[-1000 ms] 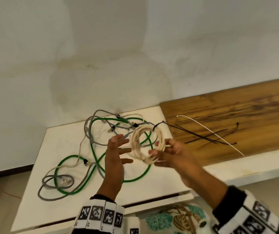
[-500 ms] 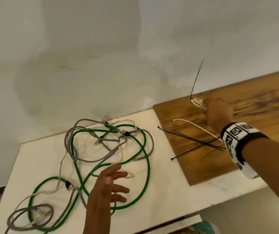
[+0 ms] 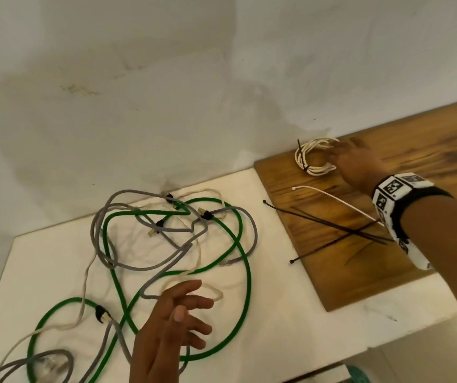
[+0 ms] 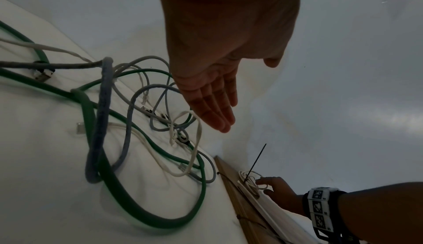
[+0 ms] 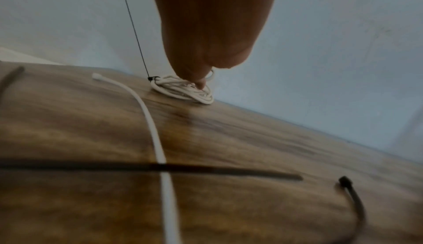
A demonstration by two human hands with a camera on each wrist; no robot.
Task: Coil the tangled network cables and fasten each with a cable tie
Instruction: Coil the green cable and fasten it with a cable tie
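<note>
**A:** Where's the coil?

**B:** The white coil [image 3: 313,157] lies flat on the wooden board [image 3: 340,261], near the wall. A black cable tie [image 3: 302,156] is cinched round its left side, the tail sticking straight up.

**A:** Is the right hand gripping it?

**B:** The right hand [image 3: 355,164] reaches over the board with its fingertips [image 5: 201,85] on the coil's right side. The fingers look fairly straight, resting on the strands rather than wrapped round them, though the wrist view is blurred there.

**A:** And the spare ties?

**B:** One white tie [image 3: 335,201] and some black ties [image 3: 329,225] lie loose and crossed on the board, nearer the person than the coil and well apart from it.

**A:** The rest of the cables?

**B:** To the left, on the white table [image 3: 42,258]: a green cable [image 3: 245,272], a grey cable [image 3: 252,233] and a thin cream cable [image 3: 84,283], all looped over one another in a tangle.

**A:** The left hand?

**B:** The left hand [image 3: 172,322] hovers above the near part of that tangle, palm turned sideways, fingers spread and relaxed, holding nothing.
</note>
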